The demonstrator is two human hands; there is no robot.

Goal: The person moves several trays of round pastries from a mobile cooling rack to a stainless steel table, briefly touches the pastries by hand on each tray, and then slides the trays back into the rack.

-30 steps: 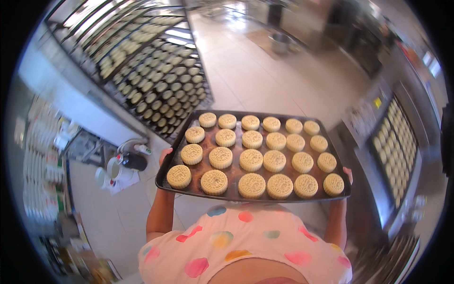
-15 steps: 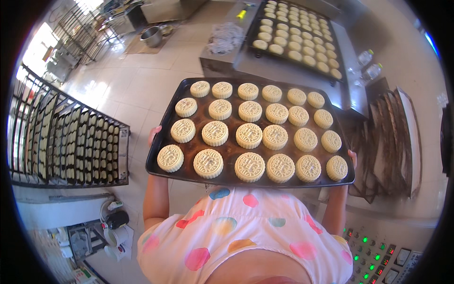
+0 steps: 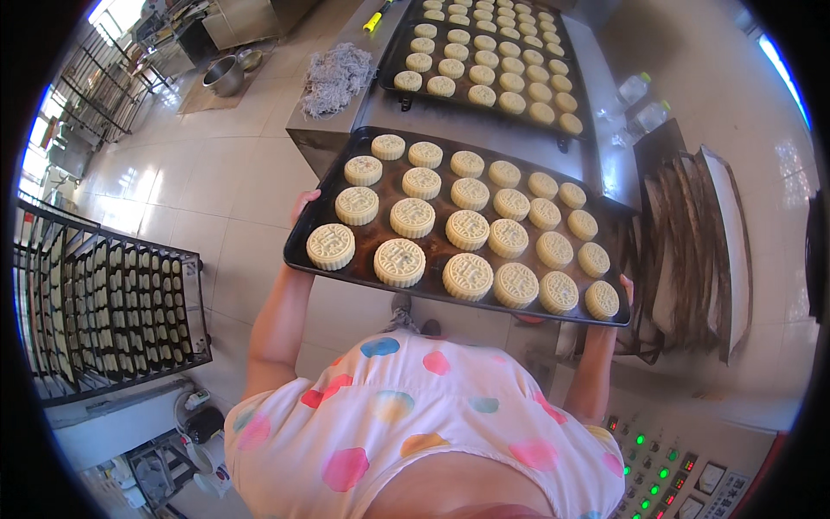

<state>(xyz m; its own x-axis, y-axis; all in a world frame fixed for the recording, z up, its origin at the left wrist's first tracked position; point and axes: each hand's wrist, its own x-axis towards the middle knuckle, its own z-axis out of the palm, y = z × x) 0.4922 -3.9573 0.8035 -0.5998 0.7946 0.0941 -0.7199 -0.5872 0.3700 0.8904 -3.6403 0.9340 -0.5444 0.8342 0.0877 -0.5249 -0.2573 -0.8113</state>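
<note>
Your left grip [image 3: 302, 204] and right grip [image 3: 625, 290] both hold the dark baking tray [image 3: 346, 259] of round mooncakes [image 3: 468, 229]; a second full tray [image 3: 393, 52] sits on the steel bench [image 3: 346, 121] at 12 o'clock.

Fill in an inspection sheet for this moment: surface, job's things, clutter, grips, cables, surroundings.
Surface: steel table ahead, bearing a second tray of cakes.
Job's things: dark baking tray held level at chest height, carrying rows of round stamped cakes.
Clutter: grey shredded bundle on the table corner; metal bowl on the floor.
Grips: left hand grips the tray's left edge; right hand grips its right edge, mostly hidden.
Cables: nothing seen.
Surroundings: wheeled rack filled with cakes at left; stacked empty trays at right; control panel with green lights at lower right; tiled floor.
</note>
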